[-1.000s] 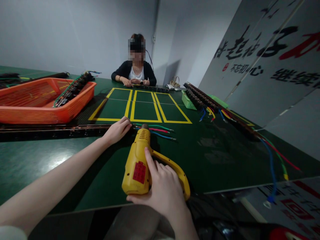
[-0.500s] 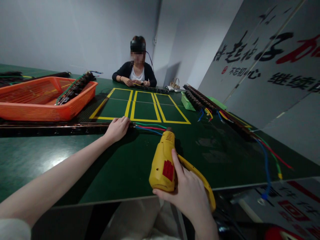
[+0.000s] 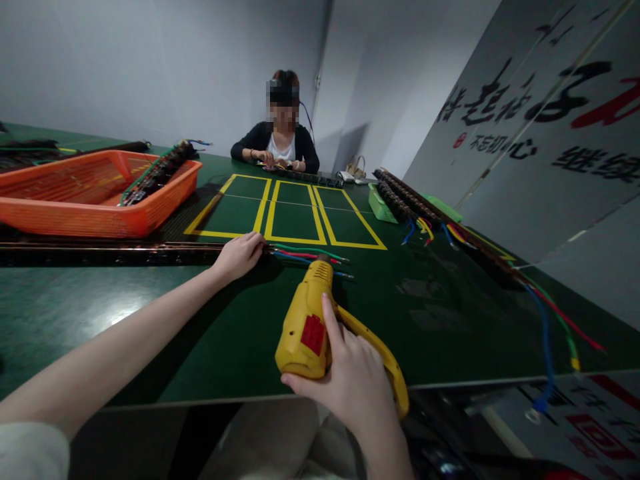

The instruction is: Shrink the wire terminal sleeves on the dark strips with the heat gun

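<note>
This was an assembly workshop: the right hand [image 3: 357, 373] gripped a yellow heat gun [image 3: 301, 327], a tape-marked green bench [image 3: 235, 340] stretched beyond that grip, and wired strips [image 3: 397, 199] lay farther right.

- At two o'clock, the grey wall [image 3: 525, 193] bears large black brush characters [image 3: 510, 103], "起袖子" legible, then a red character [image 3: 607, 103] cut by the edge.
- Beneath them, beside a small red seal [image 3: 460, 141] too small to read: "不忘初心" [image 3: 503, 147].
- Between two and three o'clock, same line: "继续" [image 3: 595, 163], the rest cut off.
- At six o'clock, the yellow heat gun's [image 3: 303, 333] red label [image 3: 313, 335]: illegible.
- At four o'clock, a low panel's [image 3: 620, 397] characters: unreadable.
</note>
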`<state>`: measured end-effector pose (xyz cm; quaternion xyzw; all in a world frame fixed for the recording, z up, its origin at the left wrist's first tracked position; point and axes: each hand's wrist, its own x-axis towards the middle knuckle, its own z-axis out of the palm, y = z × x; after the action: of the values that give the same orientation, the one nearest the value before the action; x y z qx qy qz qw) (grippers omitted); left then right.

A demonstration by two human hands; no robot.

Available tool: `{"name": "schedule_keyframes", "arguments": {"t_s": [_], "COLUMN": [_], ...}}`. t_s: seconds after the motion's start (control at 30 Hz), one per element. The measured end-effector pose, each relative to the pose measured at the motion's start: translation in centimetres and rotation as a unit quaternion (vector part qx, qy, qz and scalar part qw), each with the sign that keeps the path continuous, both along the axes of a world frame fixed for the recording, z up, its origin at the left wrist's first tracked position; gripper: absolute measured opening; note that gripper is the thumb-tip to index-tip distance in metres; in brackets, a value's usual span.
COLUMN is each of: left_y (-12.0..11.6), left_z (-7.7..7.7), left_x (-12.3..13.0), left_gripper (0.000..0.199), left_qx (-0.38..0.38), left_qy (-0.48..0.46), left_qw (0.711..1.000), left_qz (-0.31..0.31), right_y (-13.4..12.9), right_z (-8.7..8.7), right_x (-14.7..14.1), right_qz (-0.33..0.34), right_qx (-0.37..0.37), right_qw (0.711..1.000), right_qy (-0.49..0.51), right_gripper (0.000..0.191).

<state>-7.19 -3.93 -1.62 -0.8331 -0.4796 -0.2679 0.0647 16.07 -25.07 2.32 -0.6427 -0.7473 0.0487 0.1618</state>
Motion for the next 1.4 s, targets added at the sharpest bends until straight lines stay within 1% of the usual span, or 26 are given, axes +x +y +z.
{"name": "schedule_keyframes", "arguments": {"t_s": [0.2,0.4,0.53,0.73,0.93,1.07,1.2,1.3,1.4], "left_y": [0.1,0.1,0.0,-0.4,-0.4,-0.4,-0.6,-0.8,-0.7], "left_z": [-0.2,0.0,0.1,0.4,0.4,0.5,0.6,0.7,0.9], "left_x": [0.0,0.0,-0.2,-0.4,-0.5,-0.4,-0.4,-0.3,0.0], "left_gripper": [0.024,0.026,0.028,0.029,0.029,0.029,0.028,0.027,0.027], "left_qx": [0.004,-0.002,-0.004,0.0,0.002,0.006,0.004,0.0,-0.009], "left_qy": [-0.023,-0.022,-0.011,0.005,0.016,0.015,0.014,0.007,-0.011], "left_qw": [1.0,1.0,1.0,1.0,1.0,1.0,1.0,1.0,1.0], "left_qz": [0.002,0.001,0.001,0.007,0.013,0.011,0.005,0.0,0.011], "right_y": [0.6,1.2,1.3,1.4,0.8,0.2,-0.5,-0.9,-1.0], "right_z": [0.0,-0.4,-0.4,-0.3,-0.1,-0.1,-0.4,-0.9,-1.3], "right_x": [-2.6,-4.5,-4.7,-3.3,-0.4,1.9,3.2,3.5,3.4], "right_qz": [0.036,0.109,0.107,0.099,0.059,0.018,-0.015,-0.011,-0.006], "right_qx": [-0.014,-0.021,-0.022,-0.027,-0.02,-0.019,0.01,0.047,0.071], "right_qw": [0.999,0.994,0.994,0.994,0.998,1.0,1.0,0.998,0.997], "right_qy": [0.022,0.008,0.011,0.023,0.007,-0.007,-0.025,-0.034,-0.035], "right_gripper": [0.127,0.127,0.129,0.128,0.126,0.123,0.12,0.12,0.119]}}
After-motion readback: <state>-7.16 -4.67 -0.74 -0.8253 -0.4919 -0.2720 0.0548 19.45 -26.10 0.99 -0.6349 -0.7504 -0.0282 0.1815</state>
